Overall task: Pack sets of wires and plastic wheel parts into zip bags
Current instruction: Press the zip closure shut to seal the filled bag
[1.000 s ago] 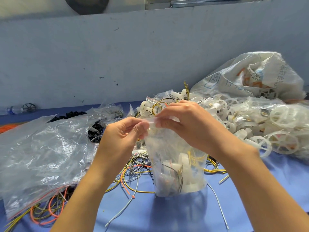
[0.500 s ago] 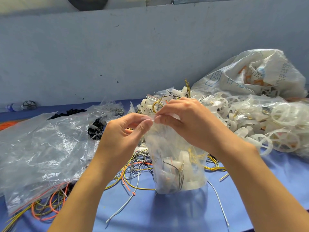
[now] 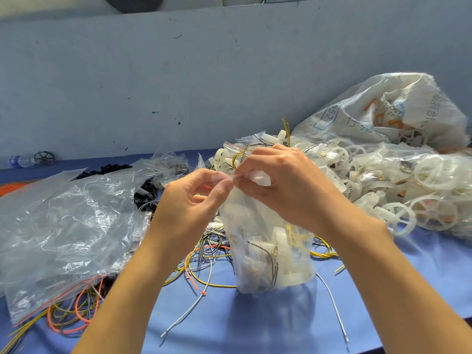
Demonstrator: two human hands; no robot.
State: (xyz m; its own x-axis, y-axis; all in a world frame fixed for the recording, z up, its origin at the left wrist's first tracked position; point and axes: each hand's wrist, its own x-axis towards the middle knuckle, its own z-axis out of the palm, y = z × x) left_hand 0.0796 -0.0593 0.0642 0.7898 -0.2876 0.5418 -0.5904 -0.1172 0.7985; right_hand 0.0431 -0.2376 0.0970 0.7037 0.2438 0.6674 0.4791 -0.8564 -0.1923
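A clear zip bag (image 3: pixel 270 259) stands upright on the blue table, holding white plastic wheel parts and thin black and yellow wires. My left hand (image 3: pixel 189 203) pinches the bag's top strip from the left with thumb and forefinger. My right hand (image 3: pixel 283 185) pinches the same strip from the right, fingertips almost meeting the left ones at the top centre. Loose wires (image 3: pixel 204 264) in orange, yellow and grey lie tangled on the table behind and left of the bag.
A heap of white plastic wheels (image 3: pixel 398 190), some in filled bags, lies at the right below a large woven sack (image 3: pixel 393 116). A stack of empty zip bags (image 3: pixel 63 226) covers the left, with black parts (image 3: pixel 145 192) behind. A grey wall closes the back.
My two hands have drawn closer together along the bag's top strip; the left thumb and right fingertips now nearly touch. The bag stays standing in the same place.
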